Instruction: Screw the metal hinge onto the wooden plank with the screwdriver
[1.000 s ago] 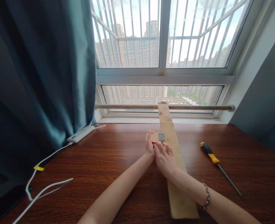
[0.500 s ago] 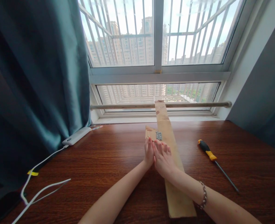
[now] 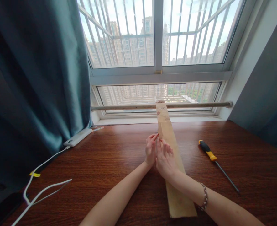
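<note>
A long pale wooden board (image 3: pixel 173 141) lies on the brown table, its far end near the window rail. Along its left edge, a small wooden flap (image 3: pixel 160 130) appears turned up against the board, mostly hidden by my fingers. The metal hinge is out of sight. My left hand (image 3: pixel 150 150) is closed, fingertips pinched at the flap's edge beside the board. Pressed close beside it, my right hand (image 3: pixel 166 157) rests across the board with its fingers bent together and their tips at the same edge. What lies between the fingertips is largely covered.
A black-and-yellow screwdriver (image 3: pixel 211 155) lies to the right. At the left are a white power strip (image 3: pixel 78 138), a white cable (image 3: pixel 48 188) and a dark curtain (image 3: pixel 39 69). A horizontal rail (image 3: pixel 199 105) crosses in front of the window.
The small wooden flap, which stuck out left of the board with its metal hinge showing, has swung toward the board. My left fingertips have moved up and right with it.
</note>
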The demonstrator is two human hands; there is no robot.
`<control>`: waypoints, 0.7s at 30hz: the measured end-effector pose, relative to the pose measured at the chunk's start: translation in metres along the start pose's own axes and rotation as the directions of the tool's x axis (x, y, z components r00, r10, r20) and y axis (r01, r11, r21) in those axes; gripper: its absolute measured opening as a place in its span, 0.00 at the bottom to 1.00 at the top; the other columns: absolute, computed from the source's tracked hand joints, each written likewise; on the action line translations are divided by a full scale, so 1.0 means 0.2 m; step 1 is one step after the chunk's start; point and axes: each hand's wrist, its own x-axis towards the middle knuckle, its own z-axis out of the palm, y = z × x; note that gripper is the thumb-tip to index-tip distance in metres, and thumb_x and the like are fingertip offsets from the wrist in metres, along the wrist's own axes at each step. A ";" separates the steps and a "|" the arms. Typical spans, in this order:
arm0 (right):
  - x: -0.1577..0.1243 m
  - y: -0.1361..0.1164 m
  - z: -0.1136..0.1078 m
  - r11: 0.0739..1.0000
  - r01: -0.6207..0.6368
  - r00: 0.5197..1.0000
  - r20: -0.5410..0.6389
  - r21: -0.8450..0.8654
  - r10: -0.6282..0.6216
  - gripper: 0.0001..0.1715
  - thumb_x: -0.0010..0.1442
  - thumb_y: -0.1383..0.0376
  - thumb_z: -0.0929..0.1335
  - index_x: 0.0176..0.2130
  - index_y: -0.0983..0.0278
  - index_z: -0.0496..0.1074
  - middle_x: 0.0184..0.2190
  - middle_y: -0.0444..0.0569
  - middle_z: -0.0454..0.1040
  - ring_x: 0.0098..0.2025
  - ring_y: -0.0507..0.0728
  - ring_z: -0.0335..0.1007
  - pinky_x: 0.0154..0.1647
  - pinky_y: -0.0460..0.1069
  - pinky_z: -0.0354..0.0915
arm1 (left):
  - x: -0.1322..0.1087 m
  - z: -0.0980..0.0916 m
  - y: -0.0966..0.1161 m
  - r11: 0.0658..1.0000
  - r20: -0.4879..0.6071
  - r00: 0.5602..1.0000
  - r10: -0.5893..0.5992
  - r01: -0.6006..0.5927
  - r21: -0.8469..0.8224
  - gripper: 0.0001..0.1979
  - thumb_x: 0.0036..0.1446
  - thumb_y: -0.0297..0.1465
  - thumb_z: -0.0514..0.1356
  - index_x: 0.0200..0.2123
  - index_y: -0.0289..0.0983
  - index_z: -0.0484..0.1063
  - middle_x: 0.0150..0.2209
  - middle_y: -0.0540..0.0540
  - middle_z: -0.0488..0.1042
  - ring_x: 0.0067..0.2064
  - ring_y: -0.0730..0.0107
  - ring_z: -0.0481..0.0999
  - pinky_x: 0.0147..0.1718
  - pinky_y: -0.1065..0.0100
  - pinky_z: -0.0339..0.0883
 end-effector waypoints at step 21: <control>0.10 0.09 -0.19 0.997 -0.072 0.963 0.260 -0.027 0.076 0.33 0.55 0.68 0.62 0.60 0.76 0.58 0.47 0.62 0.65 0.46 0.65 0.58 0.49 0.57 0.58 | 0.03 -0.06 -0.04 0.403 0.430 0.773 0.466 -0.618 0.675 0.20 0.59 0.30 0.55 0.55 0.45 0.66 0.58 0.38 0.58 0.61 0.50 0.52 0.55 0.47 0.52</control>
